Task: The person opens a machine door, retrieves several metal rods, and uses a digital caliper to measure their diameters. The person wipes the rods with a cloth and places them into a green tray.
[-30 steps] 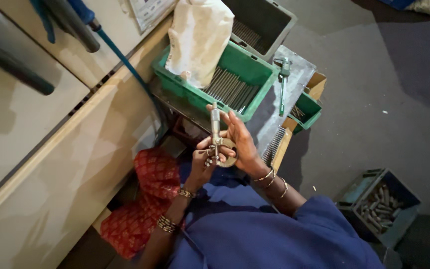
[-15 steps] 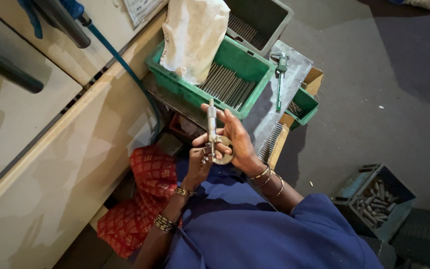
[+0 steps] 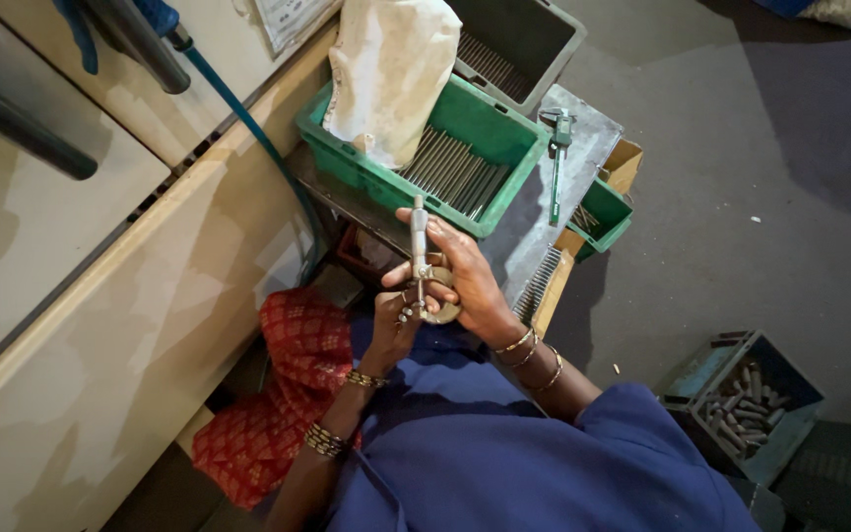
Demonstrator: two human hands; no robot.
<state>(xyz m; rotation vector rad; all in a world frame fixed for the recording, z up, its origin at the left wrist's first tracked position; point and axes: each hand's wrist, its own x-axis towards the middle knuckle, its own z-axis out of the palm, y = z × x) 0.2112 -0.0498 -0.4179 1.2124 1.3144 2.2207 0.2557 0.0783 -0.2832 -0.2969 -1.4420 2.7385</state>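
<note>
Seen from above, a person in a blue work coat and red patterned garment sits at a low bench (image 3: 583,158) topped with grey sheet metal. The right hand (image 3: 470,281) grips a micrometer (image 3: 424,271), fingers closed around its C-shaped frame, with the long barrel pointing up and away. The left hand (image 3: 394,315) is pinched closed at the frame's lower end; whether it holds a small part in the gap is too small to tell. The tool sits just in front of the chest, above the lap.

To gauge well, it seems best to keep the frame steady in the right hand, keep the piece square between the measuring faces, and turn lightly rather than force it.

Beyond the hands, a green plastic crate (image 3: 504,128) holds rows of thin, straight metal rods (image 3: 450,167), dull grey and smooth. A crumpled pale cloth sack (image 3: 386,69) slumps over the crate's left end. A caliper (image 3: 556,163) lies flat on the bench. To the right on the dark floor, well apart, a blue-grey bin (image 3: 711,379) holds short stubby metal pins (image 3: 741,404). Metal bangles ring both wrists.
</note>
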